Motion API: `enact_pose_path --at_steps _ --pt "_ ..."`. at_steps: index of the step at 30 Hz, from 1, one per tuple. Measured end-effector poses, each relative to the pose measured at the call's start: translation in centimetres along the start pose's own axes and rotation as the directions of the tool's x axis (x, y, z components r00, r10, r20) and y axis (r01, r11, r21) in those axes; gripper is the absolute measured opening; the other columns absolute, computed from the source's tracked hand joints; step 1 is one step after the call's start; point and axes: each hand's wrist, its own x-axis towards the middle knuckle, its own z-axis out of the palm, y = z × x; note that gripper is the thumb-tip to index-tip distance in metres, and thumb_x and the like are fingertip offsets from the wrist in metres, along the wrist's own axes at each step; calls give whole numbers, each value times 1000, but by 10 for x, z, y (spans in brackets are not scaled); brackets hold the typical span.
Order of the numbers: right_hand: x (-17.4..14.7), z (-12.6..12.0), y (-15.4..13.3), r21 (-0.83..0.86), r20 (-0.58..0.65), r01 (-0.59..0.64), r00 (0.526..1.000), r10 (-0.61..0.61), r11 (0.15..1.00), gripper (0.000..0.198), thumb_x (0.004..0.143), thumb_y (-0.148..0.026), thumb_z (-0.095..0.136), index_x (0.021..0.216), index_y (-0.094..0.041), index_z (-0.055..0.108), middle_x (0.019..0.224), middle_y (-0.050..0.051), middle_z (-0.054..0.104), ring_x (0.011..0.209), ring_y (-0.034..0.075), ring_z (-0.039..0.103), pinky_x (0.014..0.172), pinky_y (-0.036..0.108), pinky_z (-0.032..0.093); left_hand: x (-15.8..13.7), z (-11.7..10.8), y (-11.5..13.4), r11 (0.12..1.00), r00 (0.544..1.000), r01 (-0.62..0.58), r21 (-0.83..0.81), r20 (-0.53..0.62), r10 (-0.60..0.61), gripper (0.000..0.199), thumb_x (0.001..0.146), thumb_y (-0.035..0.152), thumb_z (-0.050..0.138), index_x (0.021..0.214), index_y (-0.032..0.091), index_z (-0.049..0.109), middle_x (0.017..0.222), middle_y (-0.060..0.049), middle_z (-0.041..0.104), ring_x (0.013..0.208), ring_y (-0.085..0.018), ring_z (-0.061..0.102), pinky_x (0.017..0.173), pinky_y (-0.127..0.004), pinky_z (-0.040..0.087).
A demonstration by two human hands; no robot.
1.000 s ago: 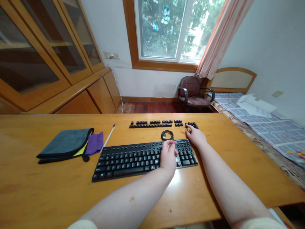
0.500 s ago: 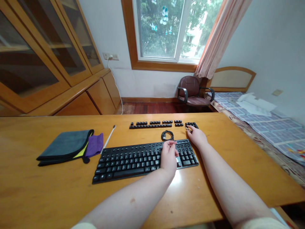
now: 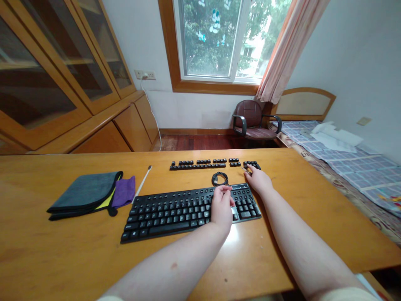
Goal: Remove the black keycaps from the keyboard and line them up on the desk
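black keyboard (image 3: pixel 175 213) lies on the wooden desk (image 3: pixel 313 221), left hand (image 3: pixel 222 207) over it, fingers curled narrow. right hand (image 3: pixel 258 180) is narrow too, at the loose keycaps (image 3: pixel 252 162); can't tell if either grips anything. looks like keycap handling, calling for a careful pinch. coiled usb cable (image 3: pixel 216 180) crowds the middle, right edge's open.

The black full-size keyboard (image 3: pixel 175 214) lies flat beneath the left hand (image 3: pixel 222 207), most of its length to that hand's left, that end slanting nearer the wearer. Its lower rows are capped; the rear rows show small bare key mounts. Loose black keycaps (image 3: pixel 198 166) stand in two broken lines beyond the left hand, and another keycap cluster (image 3: pixel 256 164) sits at the right hand's (image 3: pixel 258 179) fingertips, partly hidden.
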Motion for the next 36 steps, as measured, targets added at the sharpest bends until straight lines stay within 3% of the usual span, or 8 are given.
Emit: enact_pose_path --at_steps 10,19,36 --pt "-2 -1 0 31 -54 -6 999 7 1000 46 89 -42 37 131 -25 46 114 9 64 101 24 60 82 32 45 1 1 -1 1000 1000 -8 -11 1 8 16 80 31 52 86 17 51 54 5 46 48 -9 44 51 -19 37" --pt "-3 -1 -2 6 -8 59 998 -59 998 48 89 -45 38 133 -28 44 114 7 64 99 24 60 81 32 45 0 1 0 1000 1000 -11 -6 4 11 15 81 31 51 86 17 51 54 5 46 49 -9 45 52 -19 37" --pt "0 1 3 9 -10 -3 1000 3 1000 47 88 -43 38 132 -29 45 112 8 65 98 25 61 79 34 46 0 1 0 1000 1000 -6 -10 5 6 17 80 32 52 86 17 51 56 5 46 49 -9 45 51 -20 38"
